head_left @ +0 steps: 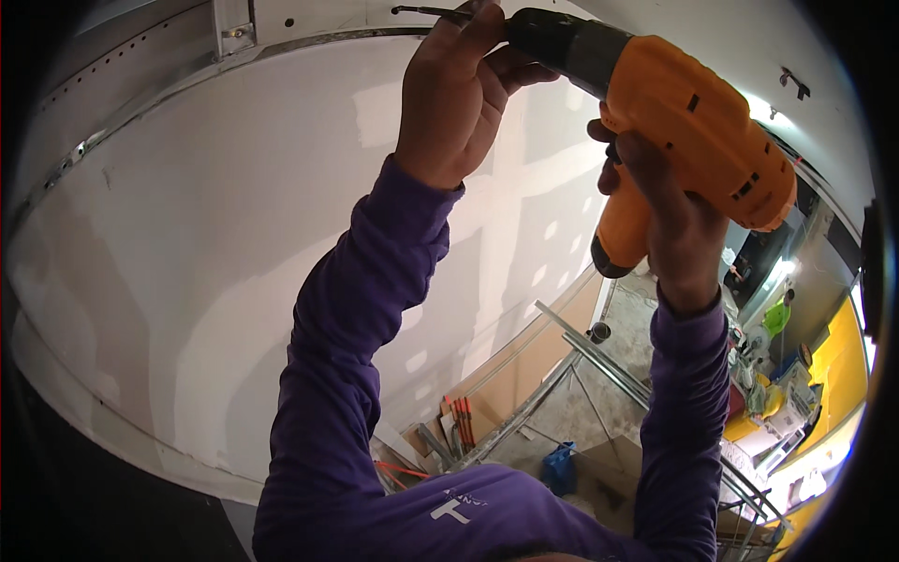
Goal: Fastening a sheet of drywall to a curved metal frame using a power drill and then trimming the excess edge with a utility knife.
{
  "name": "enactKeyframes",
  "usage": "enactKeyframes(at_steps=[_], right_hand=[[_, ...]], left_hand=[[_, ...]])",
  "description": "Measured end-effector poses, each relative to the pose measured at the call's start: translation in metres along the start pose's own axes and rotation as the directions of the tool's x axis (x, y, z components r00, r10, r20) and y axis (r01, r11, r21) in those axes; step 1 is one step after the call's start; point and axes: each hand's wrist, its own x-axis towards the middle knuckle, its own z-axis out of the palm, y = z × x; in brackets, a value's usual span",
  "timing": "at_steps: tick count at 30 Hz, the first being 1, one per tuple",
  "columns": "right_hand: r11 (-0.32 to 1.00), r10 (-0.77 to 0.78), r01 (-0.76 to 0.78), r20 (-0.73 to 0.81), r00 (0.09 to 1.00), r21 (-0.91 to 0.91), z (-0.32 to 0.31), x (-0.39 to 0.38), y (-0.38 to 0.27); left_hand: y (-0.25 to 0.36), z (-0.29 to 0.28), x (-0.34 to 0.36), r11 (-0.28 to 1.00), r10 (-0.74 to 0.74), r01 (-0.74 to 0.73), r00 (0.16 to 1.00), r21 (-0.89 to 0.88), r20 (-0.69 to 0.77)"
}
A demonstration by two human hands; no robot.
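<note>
An orange and black cordless power drill (702, 122) is raised high in front of me, its nose pointing left. My right hand (684, 234) grips it by the handle, with fingers wrapped round it. My left hand (445, 117) is up at the nose, its fingers around the thin dark bit (420, 11) that sticks out to the left; whether they press on the bit or the black nose is hard to tell. A metal strip (323, 39) with a bracket (234, 26) runs along the top of the white wall board (187, 244), left of the bit.
Long metal channels (599, 361), brown boards (496, 393), orange-tipped rods (464, 421) and a blue bag (559, 468) lie low down. A person in bright green (777, 314) is far right, beside piled tools and materials (777, 403). A small fixture (796, 82) hangs overhead.
</note>
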Motion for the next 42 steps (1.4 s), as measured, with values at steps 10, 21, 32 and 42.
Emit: enactKeyframes(at_steps=[10, 21, 32, 42], right_hand=[[0.992, 0.092, -0.097, -0.06, 0.994, -0.085, 0.013, 0.001, -0.027], [0.986, 0.024, -0.006, 0.106, 0.994, -0.168, 0.01, 0.018, -0.046], [0.987, 0.111, -0.103, 0.06, 0.992, -0.126, 0.005, 0.017, -0.047], [0.955, -0.003, 0.08, 0.258, 0.966, -0.287, -0.014, 0.015, -0.036]], left_hand=[[0.001, -0.023, 0.007, 0.996, -0.002, 0.016, 0.987, -0.084, 0.162], [0.011, -0.017, -0.009, 0.993, -0.112, 0.108, 0.99, -0.053, -0.084], [0.013, -0.049, 0.006, 0.986, 0.074, -0.102, 0.977, -0.134, -0.199], [0.01, -0.053, -0.012, 0.988, 0.151, -0.15, 0.886, 0.039, -0.438]])
